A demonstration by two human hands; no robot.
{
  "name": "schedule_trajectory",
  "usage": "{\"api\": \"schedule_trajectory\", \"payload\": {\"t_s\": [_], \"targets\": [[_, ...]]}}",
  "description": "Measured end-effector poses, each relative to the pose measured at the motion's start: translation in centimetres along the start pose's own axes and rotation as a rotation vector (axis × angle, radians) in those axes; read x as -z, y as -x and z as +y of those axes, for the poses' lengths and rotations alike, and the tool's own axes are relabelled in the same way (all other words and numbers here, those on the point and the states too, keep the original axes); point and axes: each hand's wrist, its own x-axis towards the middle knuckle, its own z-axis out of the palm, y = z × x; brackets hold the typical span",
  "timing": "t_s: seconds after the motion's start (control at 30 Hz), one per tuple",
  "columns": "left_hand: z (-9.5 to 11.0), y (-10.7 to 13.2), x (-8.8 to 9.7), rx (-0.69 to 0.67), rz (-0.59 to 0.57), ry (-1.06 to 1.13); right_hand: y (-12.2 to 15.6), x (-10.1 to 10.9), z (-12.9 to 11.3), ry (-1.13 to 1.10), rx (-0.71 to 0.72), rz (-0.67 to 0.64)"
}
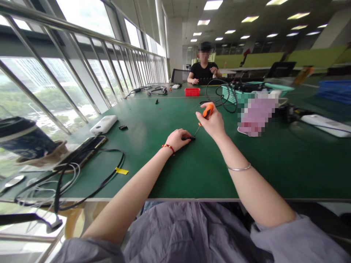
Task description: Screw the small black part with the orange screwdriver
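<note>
My right hand (214, 122) is closed around the orange and black handle of a screwdriver (207, 111). Its thin shaft slants down to the left, and the tip meets a small black part (192, 138) on the green table. My left hand (177, 139) pins that part against the tabletop with its fingers closed on one end. What kind of part it is, I cannot make out. Another small black piece (123, 127) lies off to the left, and a further black piece (157, 101) rests farther back.
On the left are a white power bank (104, 124), a phone (85, 151), a paper cup (26, 140) and looped cables (109, 182). A red tray (192, 92) stands ahead, teal baskets (233, 95) at right. A person (204, 69) sits across the table (192, 175).
</note>
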Motion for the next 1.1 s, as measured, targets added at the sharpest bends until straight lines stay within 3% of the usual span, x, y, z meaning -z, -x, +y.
{"api": "schedule_trajectory", "payload": {"t_s": [0.33, 0.6, 0.87, 1.1], "targets": [[-0.4, -0.1, -0.2, 0.015, 0.023, 0.003, 0.0, 0.1, -0.4, -0.062, -0.005, -0.036], [-0.4, 0.0, -0.1, 0.03, 0.024, -0.036, 0.2, 0.2, -0.7, -0.064, 0.013, 0.013], [-0.5, 0.0, -0.2, 0.031, 0.047, -0.046, 0.6, -0.2, -1.2, -0.104, 0.065, -0.12], [-0.4, 0.0, -0.2, 0.03, 0.046, -0.032, 0.7, -0.4, -1.1, -0.096, 0.073, -0.124]]}}
